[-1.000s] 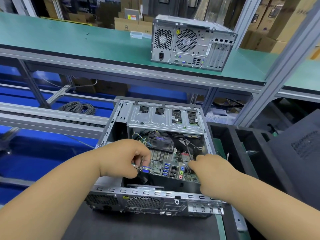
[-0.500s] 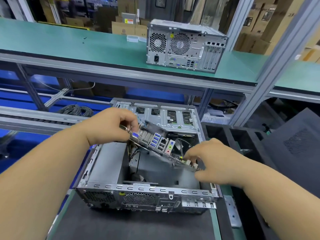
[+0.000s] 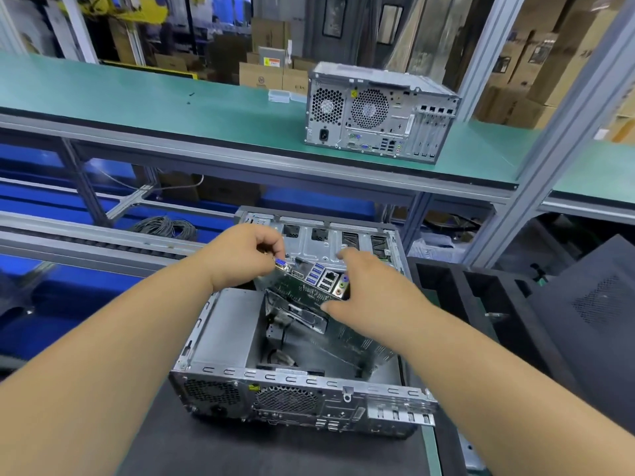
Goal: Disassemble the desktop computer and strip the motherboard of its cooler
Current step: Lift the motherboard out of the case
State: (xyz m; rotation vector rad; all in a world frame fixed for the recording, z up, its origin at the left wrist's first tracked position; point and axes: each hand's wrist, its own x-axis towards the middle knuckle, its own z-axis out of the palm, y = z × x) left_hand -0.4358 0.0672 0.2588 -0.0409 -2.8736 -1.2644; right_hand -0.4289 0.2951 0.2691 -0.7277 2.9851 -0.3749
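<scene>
Open case (image 3: 220, 324): lies on its side on the dark tabletop (image 3: 275, 451), open side up, likely so the parts lift straight out.
Motherboard (image 3: 309, 293): held tilted above the case, clear of its floor, port edge raised and its solder side toward the camera; the cooler is hidden behind it.
Left hand (image 3: 240, 259): closed in a pinch on the port end by the blue connector, probably because that corner is sturdy.
Right hand (image 3: 371, 297): fingers curled around the board's right edge, steadying the tilt.
Second computer (image 3: 378, 118): stands closed on the green shelf (image 3: 137, 97), well apart.
</scene>
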